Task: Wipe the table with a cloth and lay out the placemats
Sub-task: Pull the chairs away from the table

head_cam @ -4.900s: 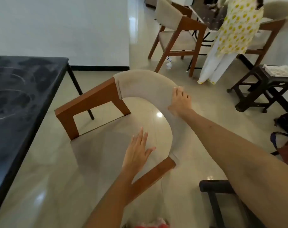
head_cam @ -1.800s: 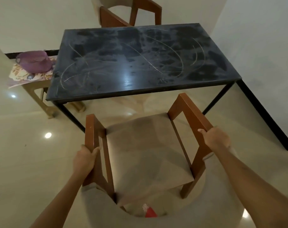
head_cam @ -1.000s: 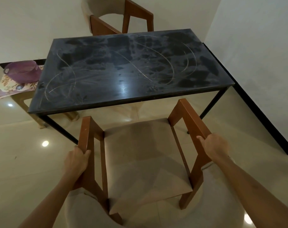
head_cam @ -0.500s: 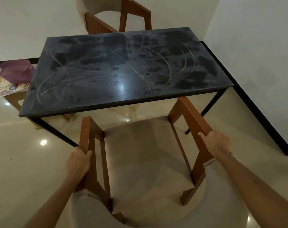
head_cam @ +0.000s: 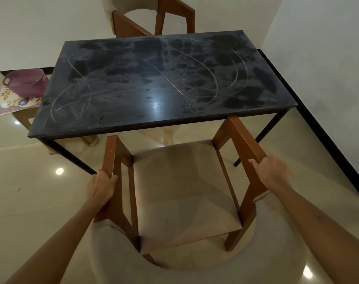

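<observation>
The bench (head_cam: 154, 83) stands in the middle of the view, with its right end close to a white wall (head_cam: 322, 58). Its top is a dark, almost black rectangle on thin black legs. The surface is covered with a grey, dusty film, broken by darker patches, and several thin curved lines run across it. A small bright reflection of light sits near the front edge.

A chair (head_cam: 184, 187) with brown wooden arms and a beige seat stands just in front of the bench, and the front ends of its arms reach the bench edge. The left hand (head_cam: 100, 187) grips the left wooden arm of the chair, with the fingers curled around the wood. The right hand (head_cam: 272, 171) grips the right wooden arm in the same way, the thumb lying along the top and the fingers wrapped over the outer side.

A second chair (head_cam: 154, 17) stands at the far side of the bench. At the left, beside the bench, a purple basket (head_cam: 25, 82) rests on a flower-patterned mat (head_cam: 10, 101), which lies on a low wooden stool (head_cam: 27, 117). The floor (head_cam: 31, 191) is glossy and cream coloured.
</observation>
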Demonstrator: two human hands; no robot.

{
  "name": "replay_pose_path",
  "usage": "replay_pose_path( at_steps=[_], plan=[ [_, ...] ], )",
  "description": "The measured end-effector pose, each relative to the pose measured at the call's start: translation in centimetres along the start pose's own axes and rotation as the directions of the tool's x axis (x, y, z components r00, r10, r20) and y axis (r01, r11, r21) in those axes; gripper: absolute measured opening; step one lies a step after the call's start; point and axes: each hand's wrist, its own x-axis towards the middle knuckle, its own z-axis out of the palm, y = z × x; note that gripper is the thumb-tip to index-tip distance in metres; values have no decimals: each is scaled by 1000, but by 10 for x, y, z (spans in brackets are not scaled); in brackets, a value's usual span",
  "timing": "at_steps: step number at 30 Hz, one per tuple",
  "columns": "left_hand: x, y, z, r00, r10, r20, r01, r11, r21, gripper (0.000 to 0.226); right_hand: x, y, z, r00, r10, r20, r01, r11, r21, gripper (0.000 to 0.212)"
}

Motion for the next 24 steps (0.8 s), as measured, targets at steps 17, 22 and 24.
replay_pose_path(
  at_steps=[17,22,24],
  plan=[
    [35,0,-15,1000,8,3,-8,999,37,28,-13,-17,-1,998,37,-53,-35,998,44,61],
    [33,4,-12,999,21,-31,-19,998,64,30,-14,-18,-1,998,30,-54,-26,997,75,57],
    [32,4,-10,998,24,-50,-20,997,69,30,-15,-19,-1,997,37,-60,-33,997,68,57]
  ],
)
